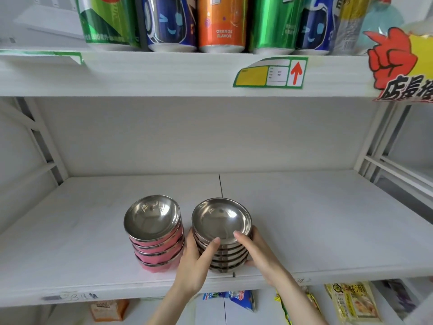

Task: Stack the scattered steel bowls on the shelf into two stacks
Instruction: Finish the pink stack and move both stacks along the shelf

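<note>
Two stacks of steel bowls stand side by side near the front of the white shelf [304,219]. The left stack [154,233] has pink outer walls and shiny insides, several bowls high. The right stack [222,233] is plain steel, also several bowls high. My left hand [196,261] presses against the left side of the plain stack with its thumb on the top rim. My right hand [260,252] cups the right side, thumb on the rim too. Both hands grip this stack, which rests on the shelf.
A shelf above [164,73] carries a row of drink cans [222,22] and a price label [269,72]. A red promotional sign [403,66] hangs at the right. Snack packets [351,303] lie on the shelf below. Metal uprights flank both sides.
</note>
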{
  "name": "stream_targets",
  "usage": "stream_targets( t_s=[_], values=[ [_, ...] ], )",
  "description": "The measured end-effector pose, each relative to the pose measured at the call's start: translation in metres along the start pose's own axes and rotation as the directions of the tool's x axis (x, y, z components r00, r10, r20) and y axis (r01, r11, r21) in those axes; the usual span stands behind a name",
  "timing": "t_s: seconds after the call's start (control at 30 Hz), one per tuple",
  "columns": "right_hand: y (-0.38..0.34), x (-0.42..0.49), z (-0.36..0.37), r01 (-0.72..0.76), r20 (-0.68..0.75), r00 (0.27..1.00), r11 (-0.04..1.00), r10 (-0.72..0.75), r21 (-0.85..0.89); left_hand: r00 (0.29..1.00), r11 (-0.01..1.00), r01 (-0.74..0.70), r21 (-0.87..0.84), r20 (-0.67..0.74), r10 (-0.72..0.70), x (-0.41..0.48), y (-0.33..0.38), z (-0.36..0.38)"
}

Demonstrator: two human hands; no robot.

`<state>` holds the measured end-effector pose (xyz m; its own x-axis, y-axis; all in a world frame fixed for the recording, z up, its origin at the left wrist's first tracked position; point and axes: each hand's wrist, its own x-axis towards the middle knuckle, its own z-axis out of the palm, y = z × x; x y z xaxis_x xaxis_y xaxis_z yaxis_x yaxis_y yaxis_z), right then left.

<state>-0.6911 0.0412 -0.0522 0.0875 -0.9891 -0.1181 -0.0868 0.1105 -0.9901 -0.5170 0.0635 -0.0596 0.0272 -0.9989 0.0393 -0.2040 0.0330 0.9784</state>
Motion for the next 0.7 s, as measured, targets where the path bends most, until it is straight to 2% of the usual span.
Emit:
stream_targets(
  t_s=[0.37, 0.7],
  values=[
    [0.003, -0.015, -0.063, 0.020, -0.021, 1.000, 1.000, -0.020, -0.005, 0.999, 0.999, -0.027, -0.019, 0.035, 0.028, -0.012, 0.026, 0.057],
    [-0.012, -0.047, -0.182, 0.047, -0.006, 0.999, 0.996, -0.047, -0.081, 0.999, 0.999, -0.016, -0.051, 0.029, 0.017, -0.035, 0.072, 0.170]
  ],
)
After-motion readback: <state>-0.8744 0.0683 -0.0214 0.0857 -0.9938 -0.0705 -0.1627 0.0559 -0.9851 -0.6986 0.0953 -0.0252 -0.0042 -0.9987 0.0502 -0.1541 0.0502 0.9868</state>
